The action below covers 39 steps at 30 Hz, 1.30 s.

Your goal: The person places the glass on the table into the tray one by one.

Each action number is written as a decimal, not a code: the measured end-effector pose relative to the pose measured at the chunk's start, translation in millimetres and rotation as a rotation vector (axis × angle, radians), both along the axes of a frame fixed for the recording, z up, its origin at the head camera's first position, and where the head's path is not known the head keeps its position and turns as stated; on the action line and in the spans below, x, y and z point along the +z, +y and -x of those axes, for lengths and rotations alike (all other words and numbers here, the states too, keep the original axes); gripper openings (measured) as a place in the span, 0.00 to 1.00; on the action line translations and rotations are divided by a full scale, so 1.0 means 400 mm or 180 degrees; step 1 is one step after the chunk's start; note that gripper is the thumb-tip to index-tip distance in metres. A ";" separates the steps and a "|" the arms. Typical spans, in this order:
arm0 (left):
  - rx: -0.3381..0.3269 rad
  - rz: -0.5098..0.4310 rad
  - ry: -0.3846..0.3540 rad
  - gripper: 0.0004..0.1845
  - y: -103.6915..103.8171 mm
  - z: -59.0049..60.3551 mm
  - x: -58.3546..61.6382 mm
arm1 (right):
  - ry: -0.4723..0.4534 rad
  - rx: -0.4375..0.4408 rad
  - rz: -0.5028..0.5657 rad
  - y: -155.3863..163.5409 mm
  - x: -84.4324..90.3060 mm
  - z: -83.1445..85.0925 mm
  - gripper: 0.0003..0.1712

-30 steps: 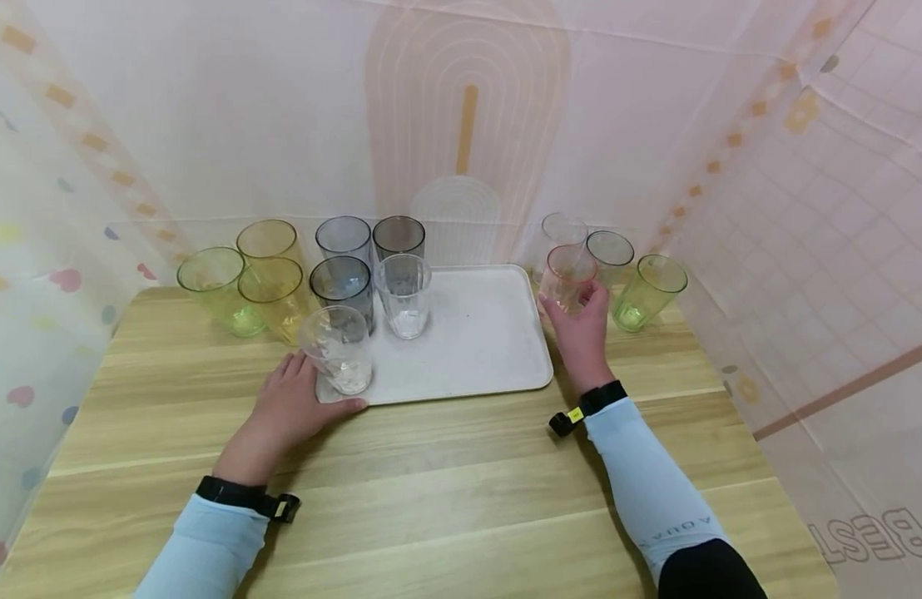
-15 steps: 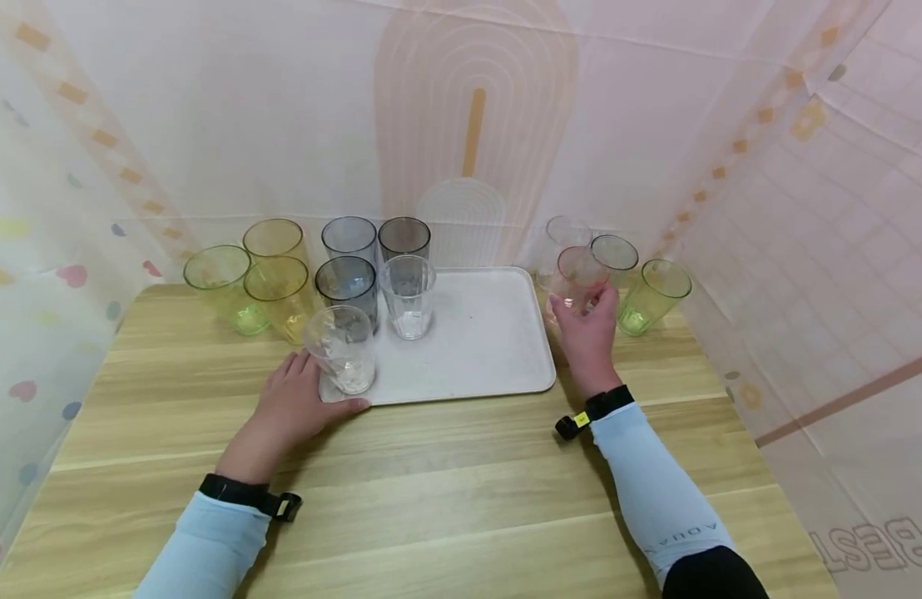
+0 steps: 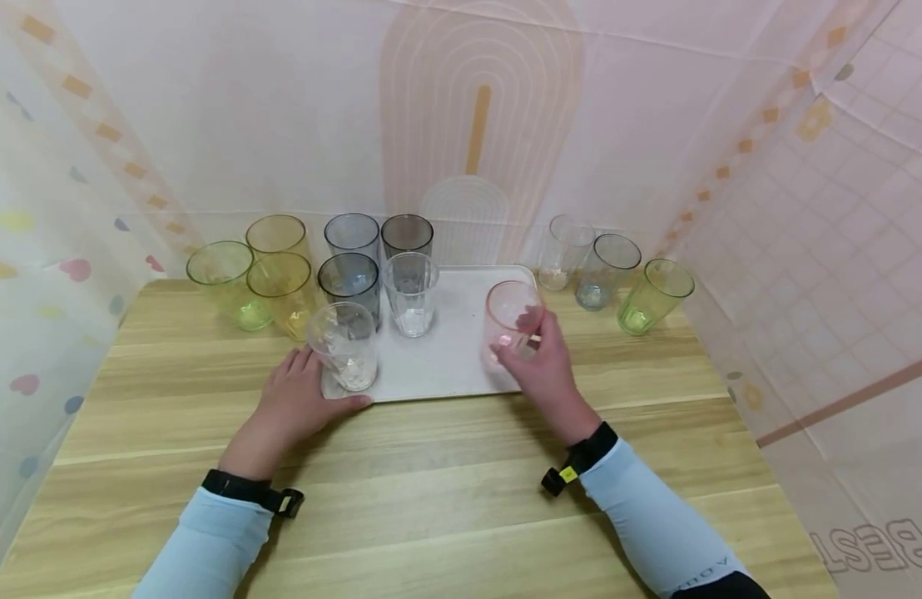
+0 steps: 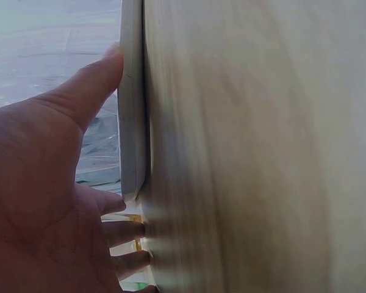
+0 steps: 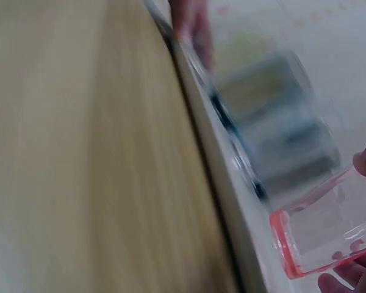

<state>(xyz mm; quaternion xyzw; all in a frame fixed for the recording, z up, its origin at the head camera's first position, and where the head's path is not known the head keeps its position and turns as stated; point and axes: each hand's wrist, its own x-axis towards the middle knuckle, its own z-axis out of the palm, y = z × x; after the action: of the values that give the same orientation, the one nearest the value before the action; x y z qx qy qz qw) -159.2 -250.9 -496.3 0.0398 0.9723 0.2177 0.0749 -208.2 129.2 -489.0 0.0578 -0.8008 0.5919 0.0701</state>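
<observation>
My right hand (image 3: 547, 378) grips a pink-tinted clear tumbler (image 3: 498, 337) by its side, over the right part of the white tray (image 3: 442, 366). In the right wrist view the pink tumbler (image 5: 329, 229) shows its thick reddish base above the tray, with fingertips around its wall. My left hand (image 3: 292, 399) rests at the tray's front left corner. The left wrist view shows its thumb pressing the tray's edge (image 4: 131, 110), the other fingers extended past the corner. Beside this hand a clear tumbler (image 3: 344, 349) stands on the tray, with another clear tumbler (image 3: 410, 295) behind it.
Grey-tinted tumblers (image 3: 349, 283) stand at the tray's left back. Left of it are yellow tumblers (image 3: 280, 291) and a green one (image 3: 225, 283). Right of the tray stand a clear tumbler (image 3: 566, 254), a bluish-grey one (image 3: 607, 274) and a green one (image 3: 656, 299). A patterned cloth (image 3: 281, 108) hangs behind.
My right hand has carried the pink tumbler leftward and nearer, from among the glasses on the right to over the tray. The left hand stays at the tray corner.
</observation>
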 end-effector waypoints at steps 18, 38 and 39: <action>0.0038 -0.0044 0.0064 0.73 0.005 0.004 -0.008 | -0.0070 0.0858 -0.0072 -0.214 -0.015 -0.040 0.41; 0.0016 0.0018 0.0081 0.74 -0.006 0.005 -0.015 | -0.0044 0.0880 -0.0111 -0.264 -0.037 -0.027 0.49; 0.0014 0.0023 0.0081 0.74 -0.007 0.004 -0.015 | -0.0051 0.0882 -0.0117 -0.265 -0.037 -0.027 0.49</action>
<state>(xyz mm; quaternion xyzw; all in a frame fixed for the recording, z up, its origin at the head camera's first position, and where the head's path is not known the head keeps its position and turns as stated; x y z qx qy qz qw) -160.9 -253.8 -502.4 0.0401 0.9741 0.2138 0.0622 -197.3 23.1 -503.9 0.1644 -0.7964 0.5816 -0.0198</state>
